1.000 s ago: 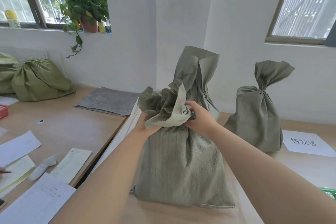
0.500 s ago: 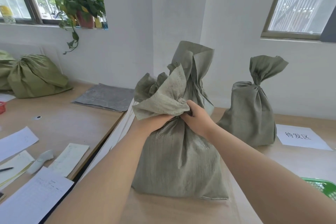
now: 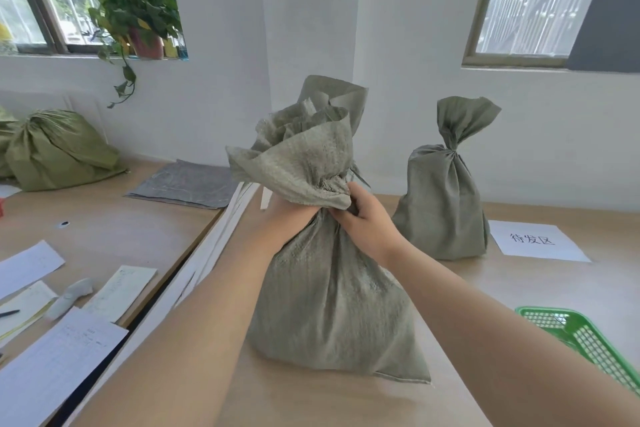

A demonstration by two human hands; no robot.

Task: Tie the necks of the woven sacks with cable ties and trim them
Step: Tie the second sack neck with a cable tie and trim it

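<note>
Both hands have bunched the neck tighter than a moment ago, and the loose top now stands higher and flops to one side. The right hand [image 3: 363, 218] is curled round the neck of the front sack [image 3: 332, 305], squeezing the cloth together. The left hand [image 3: 290, 218] grips the same neck from the other side, but the floppy top hides most of its fingers. The front sack stands upright on the bench [image 3: 346, 402], fat at the bottom.

No cable tie shows on this neck, and neither hand holds a tie or a cutter. So I think this sack is only at the gathering step. It has yet to be tied, pulled snug and trimmed.

Right behind the front sack the open top of a second sack [image 3: 334, 94] pokes up; I cannot tell if that one is tied. To the right of the front sack and further back stands a third sack [image 3: 446, 204] with its neck pinched shut, so it looks done, though the tie is too small to see. A paper sign [image 3: 533, 241] lies further right again. A green basket [image 3: 588, 333] sits to the right of the front sack, nearer the person. Far to the left of the front sack lie more sacks [image 3: 59, 149]; how they are closed I cannot tell.
</note>
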